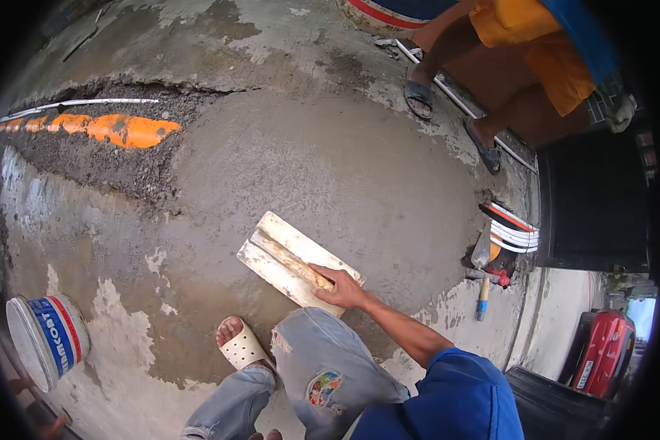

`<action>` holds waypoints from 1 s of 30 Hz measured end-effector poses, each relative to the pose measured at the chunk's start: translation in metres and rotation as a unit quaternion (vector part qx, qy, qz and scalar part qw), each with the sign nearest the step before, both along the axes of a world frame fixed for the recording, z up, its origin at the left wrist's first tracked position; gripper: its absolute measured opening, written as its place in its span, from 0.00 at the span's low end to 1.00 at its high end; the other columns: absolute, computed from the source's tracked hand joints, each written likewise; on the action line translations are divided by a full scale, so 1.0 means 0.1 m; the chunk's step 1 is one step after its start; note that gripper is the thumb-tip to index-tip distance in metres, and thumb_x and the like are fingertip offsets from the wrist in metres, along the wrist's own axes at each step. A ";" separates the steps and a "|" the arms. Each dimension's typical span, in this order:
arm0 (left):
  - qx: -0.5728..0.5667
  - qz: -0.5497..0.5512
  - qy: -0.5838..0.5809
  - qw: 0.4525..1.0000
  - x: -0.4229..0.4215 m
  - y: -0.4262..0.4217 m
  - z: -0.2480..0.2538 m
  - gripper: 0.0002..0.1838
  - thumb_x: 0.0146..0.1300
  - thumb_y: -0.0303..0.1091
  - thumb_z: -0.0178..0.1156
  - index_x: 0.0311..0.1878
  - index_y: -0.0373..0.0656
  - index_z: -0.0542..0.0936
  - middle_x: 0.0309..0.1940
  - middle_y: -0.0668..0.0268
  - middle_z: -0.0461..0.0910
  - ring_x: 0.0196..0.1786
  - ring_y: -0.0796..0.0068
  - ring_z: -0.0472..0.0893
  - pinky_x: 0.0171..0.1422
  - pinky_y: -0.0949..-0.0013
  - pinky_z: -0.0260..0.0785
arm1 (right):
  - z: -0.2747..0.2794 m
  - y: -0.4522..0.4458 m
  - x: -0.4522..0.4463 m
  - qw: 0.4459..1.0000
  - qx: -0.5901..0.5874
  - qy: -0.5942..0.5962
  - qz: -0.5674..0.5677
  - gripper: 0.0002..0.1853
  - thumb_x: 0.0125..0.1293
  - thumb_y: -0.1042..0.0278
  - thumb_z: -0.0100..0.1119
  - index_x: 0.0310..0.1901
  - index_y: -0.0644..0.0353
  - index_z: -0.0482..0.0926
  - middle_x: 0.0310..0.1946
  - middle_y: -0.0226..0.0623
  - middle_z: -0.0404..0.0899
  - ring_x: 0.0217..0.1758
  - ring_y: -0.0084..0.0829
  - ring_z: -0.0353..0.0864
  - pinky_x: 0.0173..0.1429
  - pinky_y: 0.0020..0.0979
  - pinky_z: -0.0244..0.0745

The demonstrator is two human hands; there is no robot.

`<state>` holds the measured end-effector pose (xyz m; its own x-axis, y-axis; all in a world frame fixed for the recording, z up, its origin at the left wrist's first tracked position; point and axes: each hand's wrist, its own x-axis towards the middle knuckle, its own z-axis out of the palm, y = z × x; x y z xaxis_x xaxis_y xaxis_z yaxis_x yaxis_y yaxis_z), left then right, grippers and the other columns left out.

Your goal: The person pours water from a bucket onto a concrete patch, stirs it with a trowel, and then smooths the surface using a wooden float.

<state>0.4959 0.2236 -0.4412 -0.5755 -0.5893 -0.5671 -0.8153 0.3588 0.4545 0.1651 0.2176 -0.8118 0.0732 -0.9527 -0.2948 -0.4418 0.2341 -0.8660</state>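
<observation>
My right hand (339, 289) is wrapped round the wooden handle of a rectangular plastering float (275, 253). Its pale, cement-smeared blade lies on or just over the wet grey concrete (323, 169), near my bent knee; I cannot tell if it is touching. Only a few fingertips of my left hand (265, 435) show at the bottom edge, so its grip is hidden. To the right, a pointing trowel (482, 253) with a wood-and-blue handle rests beside a hole where white and orange pipes (513, 235) come up.
An orange pipe (132, 130) lies in a gravel trench at the left. A white bucket (55, 337) sits at lower left. Another person (535, 44) in sandals stands at the upper right, by a large bucket (396, 15). A red car (601, 352) is parked far right.
</observation>
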 end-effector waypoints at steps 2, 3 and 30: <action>0.021 -0.074 -0.020 0.997 0.03 -0.16 -0.09 0.27 0.62 0.44 0.65 0.63 0.45 0.75 0.47 0.47 0.80 0.47 0.51 0.80 0.55 0.51 0.71 | -0.02 0.14 0.14 0.998 0.052 -0.003 0.027 0.38 0.60 0.55 0.63 0.70 0.62 0.66 0.64 0.52 0.74 0.68 0.45 0.73 0.71 0.36 0.65; 0.028 -0.105 -0.034 0.993 0.02 -0.22 -0.13 0.29 0.61 0.44 0.66 0.64 0.46 0.75 0.48 0.48 0.80 0.47 0.52 0.80 0.56 0.52 0.71 | 0.00 0.16 0.24 0.997 0.061 -0.006 0.049 0.38 0.61 0.55 0.62 0.71 0.61 0.65 0.64 0.52 0.73 0.68 0.45 0.73 0.71 0.36 0.65; 0.013 0.839 0.192 0.508 5.67 -0.92 -1.14 0.35 0.63 0.48 0.67 0.65 0.33 0.71 0.58 0.49 0.78 0.58 0.62 0.79 0.55 0.61 0.76 | 2.67 -0.99 4.43 0.988 0.155 -0.014 -0.013 0.17 0.69 0.60 0.62 0.39 0.70 0.79 0.27 0.34 0.81 0.29 0.21 0.79 0.35 0.24 0.75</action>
